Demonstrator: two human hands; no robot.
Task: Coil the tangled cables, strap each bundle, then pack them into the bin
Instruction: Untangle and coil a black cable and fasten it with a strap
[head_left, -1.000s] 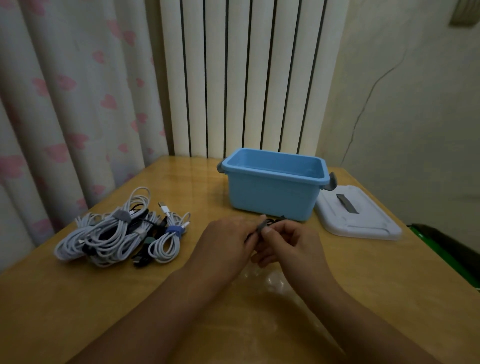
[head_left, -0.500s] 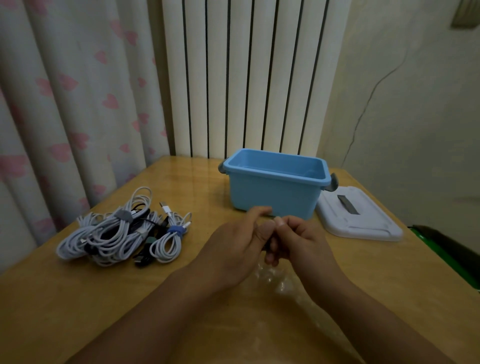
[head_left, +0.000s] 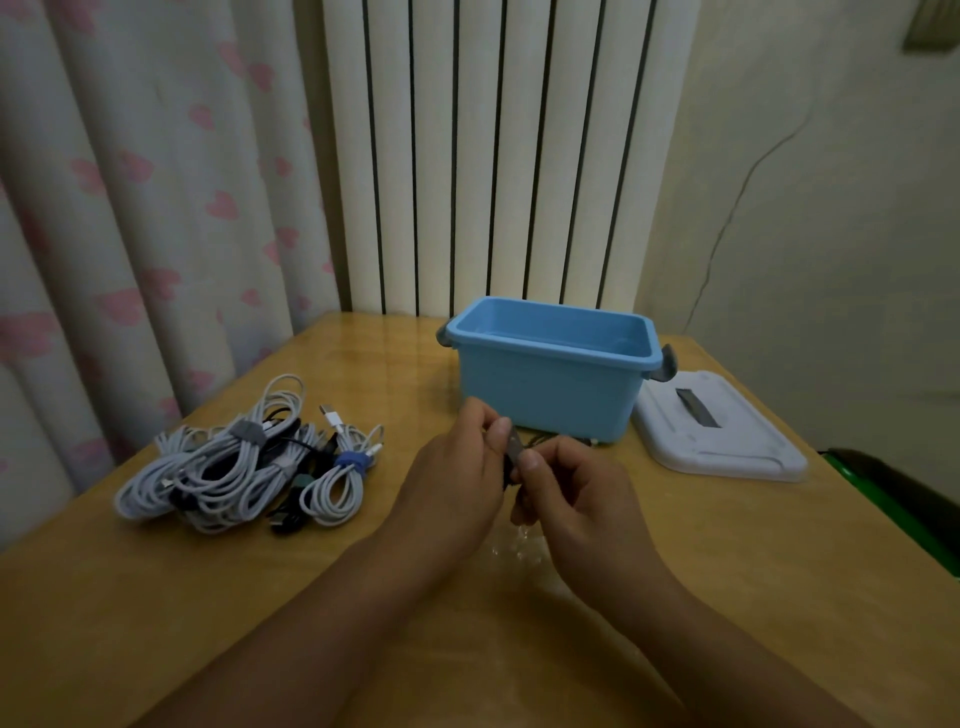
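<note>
Both hands, left hand (head_left: 457, 478) and right hand (head_left: 576, 493), pinch a dark cable (head_left: 514, 457) near the table (head_left: 675, 571) middle; the blue bin (head_left: 550, 395) by the back edge looks empty; tied cables (head_left: 249, 462) lie by the left edge

My left hand (head_left: 457, 483) and right hand (head_left: 571, 493) meet over the wooden table (head_left: 727, 571), both pinching a grey strap (head_left: 514, 449) around a dark cable (head_left: 550, 441) just in front of the blue bin (head_left: 550, 384). Its white lid (head_left: 717, 436) lies to the right. Strapped white cable bundles (head_left: 249, 462) sit well to my left.
</note>
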